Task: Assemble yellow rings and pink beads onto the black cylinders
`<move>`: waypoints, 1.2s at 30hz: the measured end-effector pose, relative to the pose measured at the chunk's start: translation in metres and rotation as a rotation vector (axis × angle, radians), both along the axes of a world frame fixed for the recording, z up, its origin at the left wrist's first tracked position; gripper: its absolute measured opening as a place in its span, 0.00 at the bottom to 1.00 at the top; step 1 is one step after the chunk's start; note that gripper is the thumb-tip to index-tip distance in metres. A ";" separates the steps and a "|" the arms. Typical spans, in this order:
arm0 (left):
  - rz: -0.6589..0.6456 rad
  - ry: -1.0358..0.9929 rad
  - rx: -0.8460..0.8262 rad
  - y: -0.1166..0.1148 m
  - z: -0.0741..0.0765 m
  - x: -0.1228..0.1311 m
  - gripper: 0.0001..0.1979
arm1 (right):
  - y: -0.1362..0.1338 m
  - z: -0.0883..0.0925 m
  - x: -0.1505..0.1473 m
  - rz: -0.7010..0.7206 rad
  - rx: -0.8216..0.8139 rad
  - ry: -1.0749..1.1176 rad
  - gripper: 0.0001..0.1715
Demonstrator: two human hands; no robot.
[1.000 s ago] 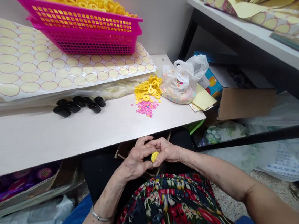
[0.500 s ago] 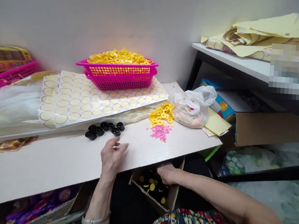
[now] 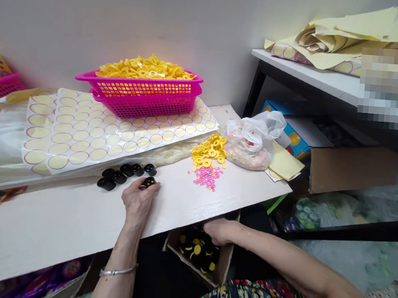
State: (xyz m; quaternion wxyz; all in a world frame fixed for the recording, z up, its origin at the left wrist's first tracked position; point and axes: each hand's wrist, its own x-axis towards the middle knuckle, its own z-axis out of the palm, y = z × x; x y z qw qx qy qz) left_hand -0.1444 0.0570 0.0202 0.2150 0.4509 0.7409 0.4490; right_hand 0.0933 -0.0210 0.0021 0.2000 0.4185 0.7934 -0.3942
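Observation:
My left hand (image 3: 138,201) is on the white table, thumb and fingers closed around a small black round cup-like piece (image 3: 149,182). Several more black pieces (image 3: 121,176) stand in a loose group just beyond it. At the table's front edge, my right hand (image 3: 218,231) reaches down into a cardboard box (image 3: 226,266) of black pieces with yellow discs (image 3: 197,249); its fingertips are hidden among them. To the right of my left hand lie a heap of yellow rings (image 3: 209,150) and a scatter of tiny pink beads (image 3: 208,177).
Stacked pink baskets (image 3: 140,105), the upper full of yellow rings, stand on sticker sheets (image 3: 79,137) at the back. A tied plastic bag (image 3: 253,142) sits near the right end. A shelf (image 3: 304,74) and an open carton (image 3: 352,170) are farther right.
My left hand has moved to the nearest black piece and closed on it. The right hand stays in the box. The whole view has shifted slightly.

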 end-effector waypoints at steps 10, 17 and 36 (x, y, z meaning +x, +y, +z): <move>-0.429 -0.044 0.045 -0.040 -0.015 0.094 0.17 | 0.027 0.038 0.043 -0.560 0.701 0.375 0.06; -0.461 0.006 0.136 -0.042 -0.024 0.097 0.15 | 0.034 0.029 0.032 -0.414 0.840 0.102 0.13; -0.509 0.025 0.151 -0.044 -0.025 0.097 0.15 | 0.060 0.055 0.049 -0.589 0.506 -0.082 0.10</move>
